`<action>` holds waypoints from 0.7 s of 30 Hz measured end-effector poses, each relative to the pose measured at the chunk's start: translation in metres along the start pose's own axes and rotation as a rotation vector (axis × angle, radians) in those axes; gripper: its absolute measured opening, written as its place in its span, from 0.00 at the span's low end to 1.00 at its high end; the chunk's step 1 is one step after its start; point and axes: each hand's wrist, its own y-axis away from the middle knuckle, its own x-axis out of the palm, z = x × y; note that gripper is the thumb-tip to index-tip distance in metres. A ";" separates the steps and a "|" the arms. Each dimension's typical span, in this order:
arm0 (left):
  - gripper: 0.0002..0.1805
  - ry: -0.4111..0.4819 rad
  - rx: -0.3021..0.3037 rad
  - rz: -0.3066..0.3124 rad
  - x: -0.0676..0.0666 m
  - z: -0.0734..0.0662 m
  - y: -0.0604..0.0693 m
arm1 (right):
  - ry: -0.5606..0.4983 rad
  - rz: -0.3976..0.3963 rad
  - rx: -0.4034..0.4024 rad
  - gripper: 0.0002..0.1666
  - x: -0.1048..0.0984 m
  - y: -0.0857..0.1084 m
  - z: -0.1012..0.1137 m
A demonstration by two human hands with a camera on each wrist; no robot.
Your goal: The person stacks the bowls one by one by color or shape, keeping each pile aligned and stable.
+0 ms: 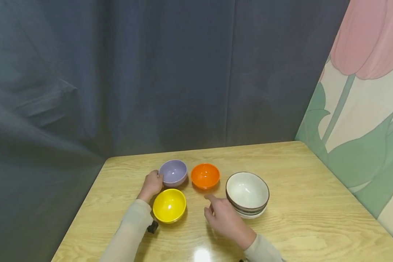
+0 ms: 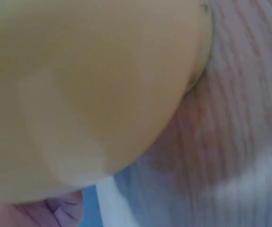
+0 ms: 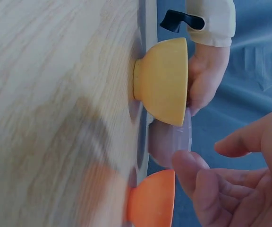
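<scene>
My left hand [image 1: 153,185] grips the left edge of a purple bowl [image 1: 173,173] at the back of the table. Directly in front of that bowl stands a yellow bowl [image 1: 169,206], whose outside fills much of the left wrist view. An orange bowl [image 1: 205,176] sits to the right of the purple one. My right hand [image 1: 225,217] hovers in front of the orange bowl, holding nothing, its fingers loosely bent. In the right wrist view, a gap shows between its thumb and forefinger [image 3: 188,172]. The yellow bowl partly hides the left hand there.
A stack of white bowls with dark rims [image 1: 247,191] stands just right of my right hand. The wooden table [image 1: 301,218] meets a dark curtain [image 1: 183,80] behind. A wall with painted tulips [image 1: 363,145] borders the right side.
</scene>
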 end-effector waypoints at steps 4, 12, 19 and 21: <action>0.21 -0.036 0.033 -0.067 -0.011 -0.004 0.005 | -0.016 0.021 0.015 0.22 0.003 -0.003 -0.001; 0.19 -0.047 0.056 -0.125 -0.040 -0.012 0.022 | -0.015 0.027 0.024 0.21 0.007 -0.007 0.000; 0.19 -0.042 0.098 -0.102 -0.057 -0.012 0.035 | -0.041 0.039 0.058 0.21 0.007 -0.010 -0.003; 0.20 -0.039 0.101 -0.082 -0.060 -0.010 0.040 | -0.035 0.043 0.062 0.21 0.007 -0.010 -0.005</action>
